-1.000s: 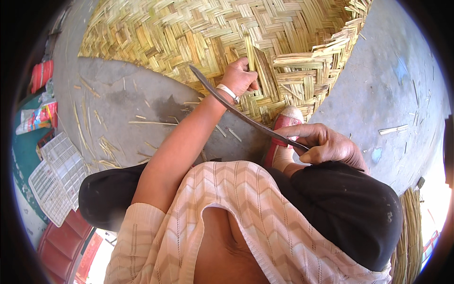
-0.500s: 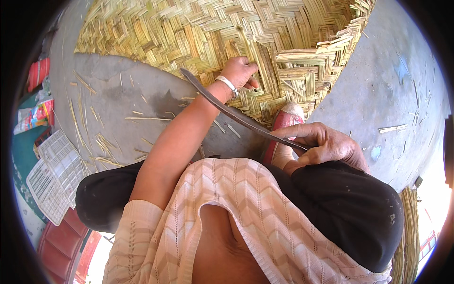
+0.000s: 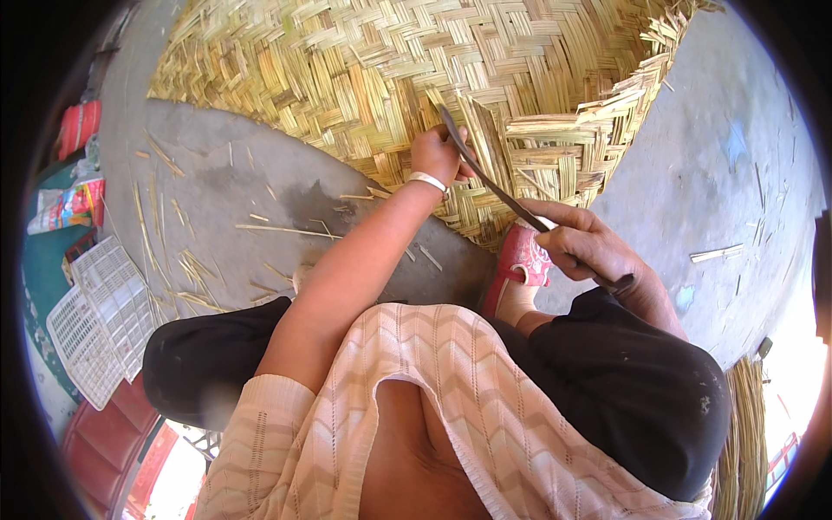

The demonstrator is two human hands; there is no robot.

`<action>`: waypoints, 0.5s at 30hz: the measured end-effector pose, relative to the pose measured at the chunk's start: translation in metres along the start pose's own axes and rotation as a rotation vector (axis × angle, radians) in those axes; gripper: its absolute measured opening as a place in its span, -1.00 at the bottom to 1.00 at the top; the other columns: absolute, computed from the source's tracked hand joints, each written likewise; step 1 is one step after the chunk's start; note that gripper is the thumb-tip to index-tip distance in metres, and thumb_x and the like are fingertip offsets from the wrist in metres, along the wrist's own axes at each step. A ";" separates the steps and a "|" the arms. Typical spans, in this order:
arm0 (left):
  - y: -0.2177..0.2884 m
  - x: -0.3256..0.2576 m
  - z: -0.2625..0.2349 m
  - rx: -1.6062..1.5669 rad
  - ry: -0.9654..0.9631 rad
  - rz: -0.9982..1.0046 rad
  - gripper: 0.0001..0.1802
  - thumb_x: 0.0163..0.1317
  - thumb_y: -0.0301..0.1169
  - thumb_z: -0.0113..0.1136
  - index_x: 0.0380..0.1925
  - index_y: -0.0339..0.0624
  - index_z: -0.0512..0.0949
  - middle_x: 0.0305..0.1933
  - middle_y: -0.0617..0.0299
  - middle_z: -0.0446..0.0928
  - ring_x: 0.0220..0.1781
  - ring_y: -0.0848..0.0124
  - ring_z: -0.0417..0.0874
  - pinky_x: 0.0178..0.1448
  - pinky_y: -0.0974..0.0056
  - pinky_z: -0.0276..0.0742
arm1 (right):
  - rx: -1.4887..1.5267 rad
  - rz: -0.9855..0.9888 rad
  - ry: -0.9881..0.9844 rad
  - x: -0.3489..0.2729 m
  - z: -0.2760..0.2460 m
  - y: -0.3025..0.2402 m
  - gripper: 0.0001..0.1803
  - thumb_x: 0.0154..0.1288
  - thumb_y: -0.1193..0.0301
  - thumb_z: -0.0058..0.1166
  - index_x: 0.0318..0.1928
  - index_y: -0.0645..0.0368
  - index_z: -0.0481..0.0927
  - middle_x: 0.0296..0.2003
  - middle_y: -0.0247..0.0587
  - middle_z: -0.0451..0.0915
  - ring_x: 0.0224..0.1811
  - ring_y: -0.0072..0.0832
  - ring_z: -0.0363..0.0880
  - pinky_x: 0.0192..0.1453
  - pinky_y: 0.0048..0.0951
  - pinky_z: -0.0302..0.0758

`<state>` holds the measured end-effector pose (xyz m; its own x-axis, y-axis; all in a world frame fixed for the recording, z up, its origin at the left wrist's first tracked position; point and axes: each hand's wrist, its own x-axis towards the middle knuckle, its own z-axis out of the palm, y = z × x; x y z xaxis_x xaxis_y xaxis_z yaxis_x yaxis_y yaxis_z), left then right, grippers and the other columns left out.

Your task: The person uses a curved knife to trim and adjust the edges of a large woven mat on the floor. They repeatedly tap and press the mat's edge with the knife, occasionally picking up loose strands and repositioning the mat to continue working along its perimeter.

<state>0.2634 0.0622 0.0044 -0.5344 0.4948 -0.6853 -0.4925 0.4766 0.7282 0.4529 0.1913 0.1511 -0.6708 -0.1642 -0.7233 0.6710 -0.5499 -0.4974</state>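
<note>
I'm wearing a light knitted top (image 3: 412,338) patterned in zigzag bands of pale pink, cream and soft beige-brown, with lines of small openwork holes running through the knit. Its neckline (image 3: 374,433) hangs loose and is edged with a narrow ribbed band. The left sleeve (image 3: 269,416) is short, ending around my elbow in a paler edge. Smooth black trousers (image 3: 641,381) cover my legs, with pale smudges at the right knee. A plain white bracelet (image 3: 427,179) circles the wrist of my left hand (image 3: 436,156). My right shoe (image 3: 510,270) is red, with a whitish curling pattern and a narrow strap.
</note>
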 end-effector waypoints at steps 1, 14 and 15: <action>-0.001 -0.001 -0.001 -0.020 0.011 0.028 -0.70 0.42 -0.27 0.07 -0.40 -0.28 0.43 -0.52 0.07 0.63 -0.74 0.37 0.60 -0.75 0.32 0.43 | -0.052 0.012 0.042 0.004 -0.003 0.000 -0.42 0.31 0.43 0.05 0.35 0.17 0.37 -0.40 -0.59 0.45 -0.53 -0.87 0.26 -0.54 -0.76 0.10; 0.000 -0.008 -0.009 -0.164 0.012 0.130 -0.65 0.32 -0.18 0.26 -0.49 -0.15 0.42 -0.56 0.27 0.51 -0.67 0.52 0.58 -0.66 0.43 0.41 | -1.007 0.028 0.261 0.009 -0.001 -0.020 -0.37 0.14 0.31 0.06 0.28 0.12 0.46 -0.18 0.13 0.67 -0.10 -0.11 0.66 0.06 -0.24 0.52; 0.002 -0.007 -0.010 -0.209 0.017 0.088 -0.66 0.31 -0.15 0.27 -0.42 -0.16 0.45 -0.54 0.29 0.51 -0.64 0.51 0.59 -0.63 0.44 0.42 | -1.026 0.046 0.275 0.010 0.001 -0.019 -0.38 0.14 0.29 0.07 0.27 0.12 0.47 -0.17 0.12 0.67 -0.10 -0.08 0.66 0.06 -0.22 0.53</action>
<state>0.2596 0.0527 0.0111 -0.5922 0.5144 -0.6202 -0.5743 0.2704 0.7727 0.4325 0.1995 0.1538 -0.6295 0.0941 -0.7713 0.7255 0.4266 -0.5401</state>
